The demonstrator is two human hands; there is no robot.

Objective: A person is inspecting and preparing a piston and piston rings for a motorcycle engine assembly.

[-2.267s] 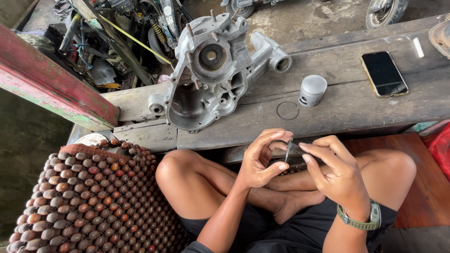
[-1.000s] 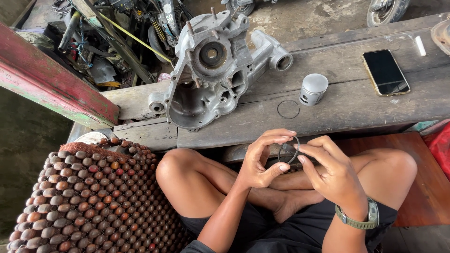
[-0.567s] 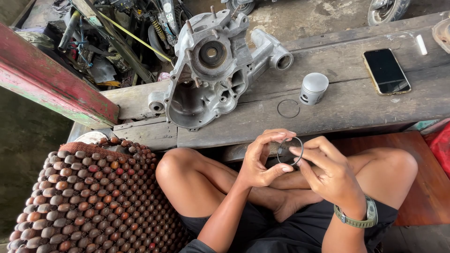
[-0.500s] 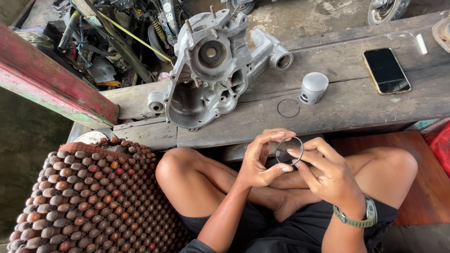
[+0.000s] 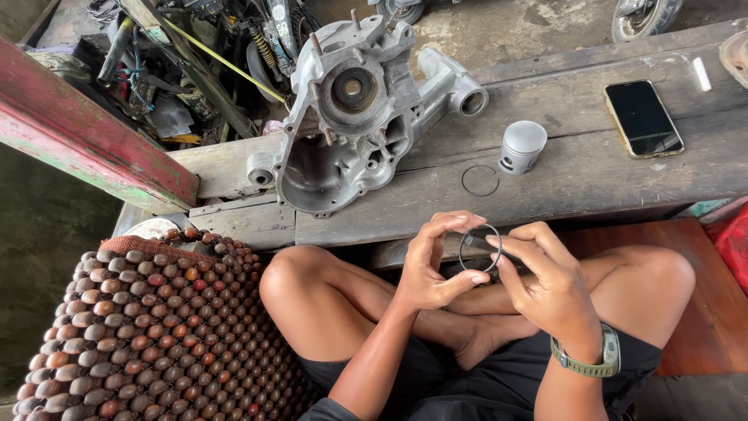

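Head camera, looking straight down at a person sitting cross-legged by a weathered grey wooden plank bench (image 5: 592, 168). Both hands are up in front of the knees, and between them sits a thin dark metal ring (image 5: 479, 248), held upright and facing the camera so its open circle reads clearly. The left hand (image 5: 436, 265) curls around it, thumb underneath and fingertips over the top, pinching the rim lightly on its edges, probably so the thin band isn't bent. The right hand (image 5: 549, 284), with an olive-green wristwatch (image 5: 586, 360) on its wrist, closes in from the other side, forefinger and thumb nipping the ring's right edge; something dark seems to be tucked behind those fingers, though it's too hidden to say what.

Up on the bench, just beyond the hands, a second thin wire ring (image 5: 480, 180) lies flat beside a small silver cylindrical piston (image 5: 522, 146), laid out within easy reach. Left of them rests a large cast-aluminium engine casing (image 5: 351, 117), open side up. A black smartphone (image 5: 643, 118) lies well to the right. At the person's left, a brown wooden-bead seat mat (image 5: 148, 327).
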